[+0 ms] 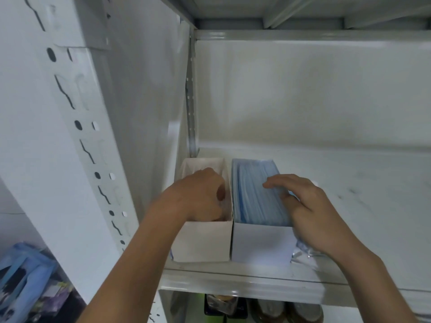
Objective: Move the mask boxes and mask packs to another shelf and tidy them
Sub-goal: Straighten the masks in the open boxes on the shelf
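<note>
As boxes run front-to-back on shelf (233,273): left hand (200,197) curled inside left box (203,243), contents unseen; right hand (310,210), fingers spread, presses mask pack (251,190) in right box (261,245).

Shelf (349,183): carries two open boxes at its left end, near the front edge.
Left box (203,243): against the side wall, touching the right box.
Right box (261,248): holds a mask stack (254,194).
Left hand (200,194): reaches down into the left box.
Right hand (310,206): on the mask stack's right side.
Wrapped pack (305,252): just right of the right box, under the right hand.
</note>
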Demonstrator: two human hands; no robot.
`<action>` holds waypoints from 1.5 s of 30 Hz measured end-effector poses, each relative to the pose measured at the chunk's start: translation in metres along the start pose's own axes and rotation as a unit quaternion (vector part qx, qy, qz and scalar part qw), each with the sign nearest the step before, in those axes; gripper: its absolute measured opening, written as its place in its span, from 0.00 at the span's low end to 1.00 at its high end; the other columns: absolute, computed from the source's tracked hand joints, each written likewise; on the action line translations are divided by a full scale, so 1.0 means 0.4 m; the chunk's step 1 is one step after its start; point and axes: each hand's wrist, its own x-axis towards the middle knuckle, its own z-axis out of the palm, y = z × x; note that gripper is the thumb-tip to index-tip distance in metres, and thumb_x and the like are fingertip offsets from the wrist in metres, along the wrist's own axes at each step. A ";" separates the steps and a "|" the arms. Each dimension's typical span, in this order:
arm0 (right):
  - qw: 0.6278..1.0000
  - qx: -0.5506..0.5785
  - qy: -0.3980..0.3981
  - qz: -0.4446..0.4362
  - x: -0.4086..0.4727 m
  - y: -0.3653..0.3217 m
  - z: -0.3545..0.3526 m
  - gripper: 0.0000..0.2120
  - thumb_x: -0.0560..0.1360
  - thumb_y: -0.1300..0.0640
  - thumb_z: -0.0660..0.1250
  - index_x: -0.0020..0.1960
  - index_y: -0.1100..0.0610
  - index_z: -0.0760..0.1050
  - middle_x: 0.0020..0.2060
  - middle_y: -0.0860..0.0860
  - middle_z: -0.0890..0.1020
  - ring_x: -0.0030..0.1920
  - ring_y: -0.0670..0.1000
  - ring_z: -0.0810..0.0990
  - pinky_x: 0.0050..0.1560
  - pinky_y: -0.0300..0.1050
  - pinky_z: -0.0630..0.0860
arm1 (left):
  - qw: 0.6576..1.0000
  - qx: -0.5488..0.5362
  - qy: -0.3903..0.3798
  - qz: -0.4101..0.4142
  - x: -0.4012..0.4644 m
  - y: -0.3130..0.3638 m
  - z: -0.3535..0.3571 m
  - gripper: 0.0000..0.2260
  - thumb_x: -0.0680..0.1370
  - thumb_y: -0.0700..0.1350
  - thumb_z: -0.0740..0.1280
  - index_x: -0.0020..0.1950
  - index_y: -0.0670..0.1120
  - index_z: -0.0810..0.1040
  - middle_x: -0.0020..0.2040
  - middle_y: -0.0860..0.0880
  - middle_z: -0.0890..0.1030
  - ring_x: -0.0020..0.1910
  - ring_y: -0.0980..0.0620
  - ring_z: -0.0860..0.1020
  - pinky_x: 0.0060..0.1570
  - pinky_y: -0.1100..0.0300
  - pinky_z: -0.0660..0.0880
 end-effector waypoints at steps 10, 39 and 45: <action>1.000 -0.009 -0.005 -0.005 0.001 -0.004 0.002 0.21 0.77 0.72 0.57 0.57 0.53 0.81 0.56 0.40 0.78 0.58 0.41 0.71 0.54 0.22 0.61 | 0.980 0.070 0.183 -0.040 -0.040 0.004 0.013 0.11 0.73 0.42 0.69 0.53 0.45 0.74 0.57 0.49 0.71 0.51 0.49 0.72 0.44 0.55 0.72; 1.000 0.011 -0.010 0.026 0.001 0.003 0.014 0.21 0.79 0.70 0.56 0.56 0.49 0.80 0.60 0.43 0.77 0.63 0.49 0.71 0.56 0.31 0.64 | 0.990 0.103 0.078 -0.055 0.028 -0.050 0.026 0.16 0.74 0.67 0.60 0.44 0.56 0.76 0.43 0.56 0.79 0.54 0.50 0.75 0.73 0.34 0.45; 1.000 0.017 -0.009 0.024 -0.002 0.004 0.014 0.21 0.79 0.69 0.55 0.57 0.49 0.81 0.60 0.43 0.77 0.63 0.48 0.70 0.57 0.32 0.64 | 0.993 0.095 0.067 -0.008 0.043 -0.064 0.036 0.20 0.73 0.61 0.66 0.62 0.59 0.68 0.45 0.55 0.77 0.61 0.46 0.73 0.74 0.33 0.43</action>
